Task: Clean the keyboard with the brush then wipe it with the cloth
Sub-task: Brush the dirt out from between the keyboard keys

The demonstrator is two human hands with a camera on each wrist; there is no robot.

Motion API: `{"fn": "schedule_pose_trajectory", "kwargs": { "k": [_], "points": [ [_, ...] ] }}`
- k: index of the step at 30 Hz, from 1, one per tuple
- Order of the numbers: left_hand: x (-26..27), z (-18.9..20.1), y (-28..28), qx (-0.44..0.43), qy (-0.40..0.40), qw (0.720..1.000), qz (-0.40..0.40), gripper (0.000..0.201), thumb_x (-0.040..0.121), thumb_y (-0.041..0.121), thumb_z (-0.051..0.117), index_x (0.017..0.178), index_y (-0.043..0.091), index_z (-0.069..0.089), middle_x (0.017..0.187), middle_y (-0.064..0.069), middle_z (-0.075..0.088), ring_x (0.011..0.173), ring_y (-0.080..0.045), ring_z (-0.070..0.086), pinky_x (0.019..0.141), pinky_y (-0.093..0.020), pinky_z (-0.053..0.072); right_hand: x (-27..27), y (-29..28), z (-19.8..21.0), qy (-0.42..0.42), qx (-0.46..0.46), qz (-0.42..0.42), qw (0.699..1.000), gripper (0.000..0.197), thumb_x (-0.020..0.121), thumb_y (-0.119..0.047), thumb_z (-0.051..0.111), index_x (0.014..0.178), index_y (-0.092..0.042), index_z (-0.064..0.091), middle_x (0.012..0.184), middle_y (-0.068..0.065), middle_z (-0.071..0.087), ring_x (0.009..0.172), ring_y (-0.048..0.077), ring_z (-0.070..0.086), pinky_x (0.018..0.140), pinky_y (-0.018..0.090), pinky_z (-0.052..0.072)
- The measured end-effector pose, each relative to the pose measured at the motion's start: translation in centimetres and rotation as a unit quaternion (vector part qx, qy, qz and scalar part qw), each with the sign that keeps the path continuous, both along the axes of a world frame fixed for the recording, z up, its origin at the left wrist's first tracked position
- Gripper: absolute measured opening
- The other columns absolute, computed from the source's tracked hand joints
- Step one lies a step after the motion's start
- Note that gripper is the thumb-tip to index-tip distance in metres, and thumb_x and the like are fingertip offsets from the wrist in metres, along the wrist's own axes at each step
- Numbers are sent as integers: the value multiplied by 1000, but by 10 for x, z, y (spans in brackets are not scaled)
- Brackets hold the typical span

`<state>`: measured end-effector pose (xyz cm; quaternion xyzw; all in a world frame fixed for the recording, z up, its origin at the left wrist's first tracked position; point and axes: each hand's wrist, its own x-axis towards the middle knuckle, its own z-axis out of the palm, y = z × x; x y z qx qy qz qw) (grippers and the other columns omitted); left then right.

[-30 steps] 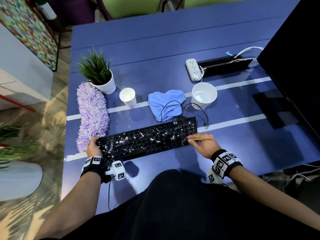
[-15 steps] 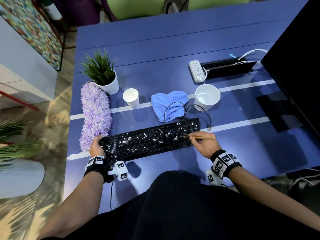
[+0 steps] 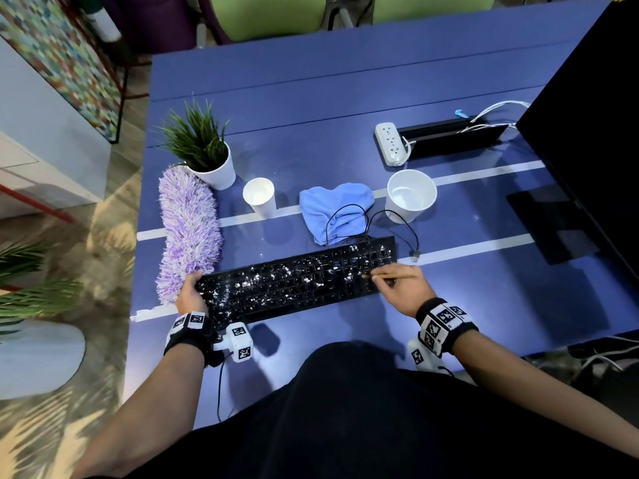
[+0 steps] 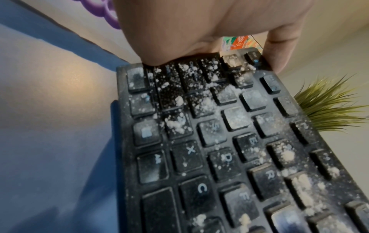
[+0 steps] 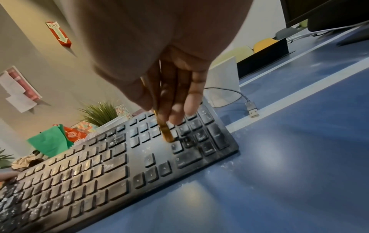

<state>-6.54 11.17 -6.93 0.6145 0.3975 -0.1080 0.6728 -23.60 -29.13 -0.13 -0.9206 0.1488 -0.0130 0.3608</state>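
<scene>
A black keyboard [image 3: 297, 281] speckled with white powder lies near the front of the blue table [image 3: 345, 98]. My left hand [image 3: 188, 295] grips its left end; the left wrist view shows the fingers [image 4: 279, 47] curled round the far corner of the keyboard [image 4: 239, 149]. My right hand [image 3: 404, 288] pinches a thin wooden brush [image 3: 390, 276], whose tip sits on the keys at the right end. In the right wrist view the brush [image 5: 164, 130] touches the keyboard [image 5: 119, 165] by the number pad. A crumpled blue cloth [image 3: 335, 210] lies just behind the keyboard.
A purple fluffy duster [image 3: 188, 229] lies left of the keyboard, beside a potted plant [image 3: 204, 153]. Two white cups [image 3: 260, 197] [image 3: 410, 195] flank the cloth. The keyboard's loose cable [image 3: 404, 233] loops over the cloth. A power strip [image 3: 390, 143] and a dark monitor [image 3: 594, 143] are at the right.
The brush tip has shifted slightly left along the keys at the right end. My left hand stays on the keyboard's left end.
</scene>
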Motion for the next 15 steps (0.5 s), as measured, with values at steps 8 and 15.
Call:
{"fn": "schedule_pose_trajectory", "kwargs": {
  "k": [8, 15],
  "points": [
    [-4, 8, -6, 2, -15, 1000, 4, 32, 47, 48, 77, 64, 21, 74, 81, -5, 68, 78, -26, 62, 81, -44, 53, 6, 8, -6, 31, -21, 43, 998, 17, 89, -26, 63, 97, -17, 74, 98, 0, 72, 83, 12, 66, 81, 25, 55],
    [5, -13, 10, 3, -1, 1000, -9, 36, 45, 53, 80, 67, 25, 76, 85, -5, 68, 84, -26, 62, 84, -46, 54, 7, 1, -8, 159, -22, 66, 985, 18, 87, -29, 57, 82, -23, 73, 94, -9, 72, 82, 12, 66, 80, 29, 56]
  ]
}}
